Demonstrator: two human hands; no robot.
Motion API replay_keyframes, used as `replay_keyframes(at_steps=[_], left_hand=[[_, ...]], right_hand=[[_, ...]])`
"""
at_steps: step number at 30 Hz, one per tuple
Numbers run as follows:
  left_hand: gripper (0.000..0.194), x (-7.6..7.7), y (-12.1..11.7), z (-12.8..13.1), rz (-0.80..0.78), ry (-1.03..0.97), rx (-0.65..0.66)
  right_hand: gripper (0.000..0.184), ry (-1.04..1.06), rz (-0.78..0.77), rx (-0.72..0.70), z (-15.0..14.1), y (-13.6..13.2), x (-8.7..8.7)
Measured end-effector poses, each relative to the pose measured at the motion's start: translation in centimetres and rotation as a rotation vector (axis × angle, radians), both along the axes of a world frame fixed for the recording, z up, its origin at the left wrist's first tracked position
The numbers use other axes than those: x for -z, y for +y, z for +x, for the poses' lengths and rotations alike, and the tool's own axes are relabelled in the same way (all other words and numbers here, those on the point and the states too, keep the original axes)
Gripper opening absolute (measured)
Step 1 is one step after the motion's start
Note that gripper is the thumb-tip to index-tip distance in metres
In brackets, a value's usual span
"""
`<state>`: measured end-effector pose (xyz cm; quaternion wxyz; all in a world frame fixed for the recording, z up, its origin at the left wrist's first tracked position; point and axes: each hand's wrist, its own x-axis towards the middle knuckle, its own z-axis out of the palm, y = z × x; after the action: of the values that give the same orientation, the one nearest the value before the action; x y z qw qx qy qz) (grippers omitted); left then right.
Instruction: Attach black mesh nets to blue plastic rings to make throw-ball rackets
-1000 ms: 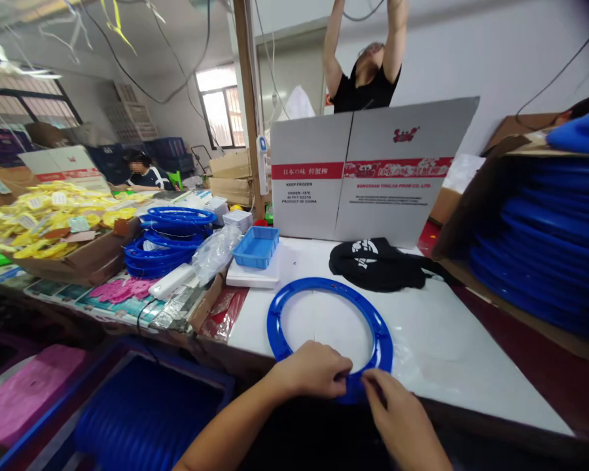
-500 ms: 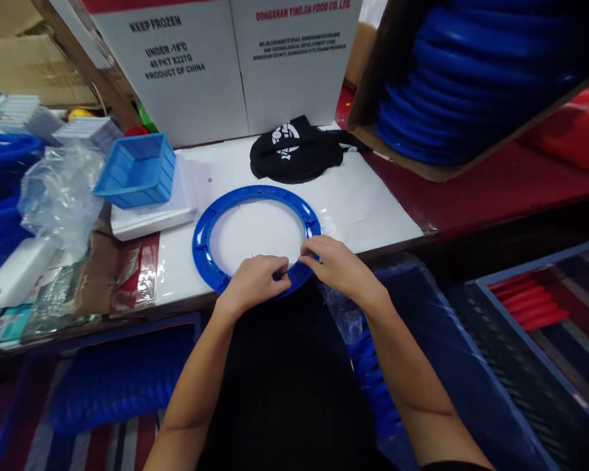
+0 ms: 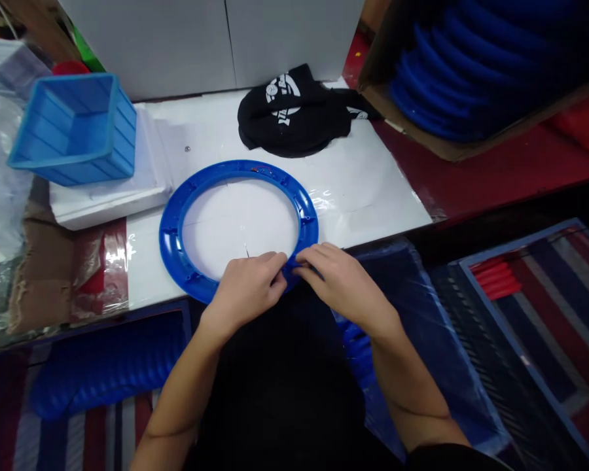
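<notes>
A blue plastic ring (image 3: 171, 242) lies on the white tabletop, its ribbed channel facing up. Small parts with thin wire show in the channel at its far side. At the near rim, my left hand (image 3: 248, 288) is closed, thumb and forefinger gripping the ring. Just to the right, my right hand (image 3: 346, 281) pinches at the same rim. Whatever lies between its fingertips is too small or hidden to make out. A thin dark strand (image 3: 247, 250) sticks up beside my left knuckles.
Beyond the ring lies a black cloth item (image 3: 294, 114) with white print. At left, a light-blue plastic bin (image 3: 73, 131) sits on a white slab (image 3: 108, 203). A carton (image 3: 451, 152) of blue rings stands at right. The table's front edge runs under my wrists.
The camera view has tilted down and come nearer, so the ring looks larger. My hands stay at its near rim, fingertips slightly closer together.
</notes>
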<state>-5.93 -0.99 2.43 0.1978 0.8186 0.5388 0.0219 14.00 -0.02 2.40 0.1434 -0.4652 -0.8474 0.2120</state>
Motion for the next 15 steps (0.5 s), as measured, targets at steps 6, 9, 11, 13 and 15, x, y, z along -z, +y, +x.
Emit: replay_keyframes(at_steps=[6, 9, 11, 13, 15], left_hand=[[0.012, 0.7, 0.1, -2.8, -0.093, -0.169, 0.102], [0.014, 0.8, 0.5, -2.8, -0.127, -0.212, 0.089], [0.014, 0.8, 0.6, -2.8, -0.139, -0.218, 0.091], [0.014, 0.8, 0.6, -2.9, -0.142, -0.202, 0.106], [0.013, 0.6, 0.7, -3.0, -0.141, -0.179, 0.119]], right_hand=[[0.017, 0.188, 0.059, -0.115, 0.3, 1.6, 0.1], [0.02, 0.127, 0.096, -0.134, 0.1, 1.9, 0.5], [0.019, 0.125, 0.104, -0.097, 0.0, 1.7, 0.8], [0.02, 0.127, 0.115, -0.038, -0.1, 1.1, 1.1], [0.022, 0.137, 0.118, 0.023, -0.4, 0.4, 1.4]])
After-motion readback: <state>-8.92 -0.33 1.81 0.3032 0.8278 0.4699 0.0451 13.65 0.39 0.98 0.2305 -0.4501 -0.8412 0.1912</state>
